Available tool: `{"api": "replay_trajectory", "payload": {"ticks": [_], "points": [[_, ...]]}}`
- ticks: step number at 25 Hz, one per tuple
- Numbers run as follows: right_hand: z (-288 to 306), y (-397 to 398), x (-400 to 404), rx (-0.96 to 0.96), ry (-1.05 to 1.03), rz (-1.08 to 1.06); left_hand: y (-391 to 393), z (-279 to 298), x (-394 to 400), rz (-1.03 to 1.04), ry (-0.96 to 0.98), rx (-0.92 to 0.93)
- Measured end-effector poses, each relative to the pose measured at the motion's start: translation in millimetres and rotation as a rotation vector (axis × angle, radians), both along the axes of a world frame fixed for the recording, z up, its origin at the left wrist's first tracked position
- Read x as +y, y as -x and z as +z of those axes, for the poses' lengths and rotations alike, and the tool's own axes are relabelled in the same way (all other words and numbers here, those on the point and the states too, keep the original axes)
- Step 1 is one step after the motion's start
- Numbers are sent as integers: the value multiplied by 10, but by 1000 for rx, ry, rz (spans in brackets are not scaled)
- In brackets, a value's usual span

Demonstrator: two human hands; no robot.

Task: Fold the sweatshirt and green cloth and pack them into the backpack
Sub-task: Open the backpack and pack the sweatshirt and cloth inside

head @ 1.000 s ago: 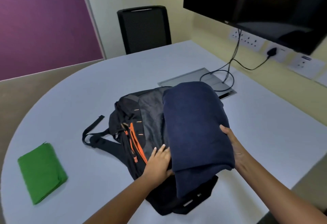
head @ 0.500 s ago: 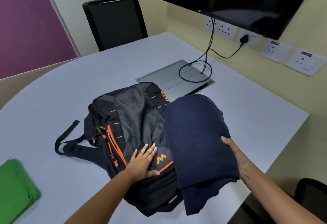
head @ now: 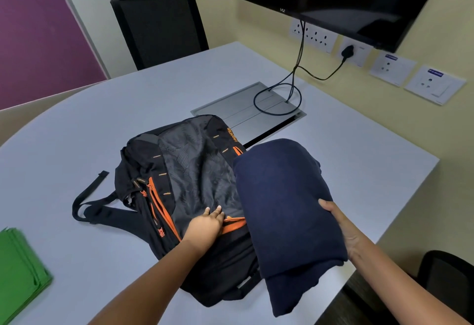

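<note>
- Navy sweatshirt (head: 284,204), folded, long axis toward the person, lay at the backpack's (head: 195,170) right side.
- Right hand (head: 341,229) clamped its right edge; nearer.
- Left hand (head: 205,227) lay flat, fingers together, on backpack.

Your left hand (head: 206,226) lies flat on the black and orange backpack (head: 189,186) at the centre of the frame, fingers together by its orange stripe. Your right hand (head: 342,227) grips the right edge of the folded navy sweatshirt (head: 284,212), which lies over the backpack's right side. The folded green cloth (head: 19,271) sits on the table (head: 359,170) at the lower left, well apart from the backpack.
</note>
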State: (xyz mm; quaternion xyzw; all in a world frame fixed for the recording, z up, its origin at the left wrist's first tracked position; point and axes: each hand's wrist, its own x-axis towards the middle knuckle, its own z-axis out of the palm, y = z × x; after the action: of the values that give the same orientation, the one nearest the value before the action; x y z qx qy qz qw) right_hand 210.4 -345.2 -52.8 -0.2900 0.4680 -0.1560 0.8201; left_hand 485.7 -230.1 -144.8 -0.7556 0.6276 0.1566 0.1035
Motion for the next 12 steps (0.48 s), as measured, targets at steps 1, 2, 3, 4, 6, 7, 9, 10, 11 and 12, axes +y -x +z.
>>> {"api": "replay_trajectory", "payload": {"ticks": [1, 2, 3, 4, 6, 7, 9, 10, 11, 12], "points": [[5, 5, 6, -16, -6, 5, 9, 72, -31, 25, 20, 5], [0, 9, 6, -34, -11, 6, -14, 125, -60, 56, 49, 8], [-7, 20, 7, -51, -15, 7, -71, 181, -92, 151, 116, 53], [-11, 25, 12, -63, -13, 10, -161, 234, -136, 303, 213, 142], [-26, 12, 38, -78, -10, 9, -356, 431, -268, 614, 364, 354], [-30, -5, 64, -85, -6, 7, -463, 549, -366, 692, 407, 428], [3, -42, 138, -121, 4, 0, -625, 876, -562, 749, 483, 506], [22, -75, 174, -138, 10, -21, -718, 1076, -644, 782, 537, 545], [29, -101, 208, -161, 11, -41, -825, 1297, -709, 842, 591, 596], [28, -134, 230, -178, 6, -64, -941, 1536, -753, 895, 659, 614]]}}
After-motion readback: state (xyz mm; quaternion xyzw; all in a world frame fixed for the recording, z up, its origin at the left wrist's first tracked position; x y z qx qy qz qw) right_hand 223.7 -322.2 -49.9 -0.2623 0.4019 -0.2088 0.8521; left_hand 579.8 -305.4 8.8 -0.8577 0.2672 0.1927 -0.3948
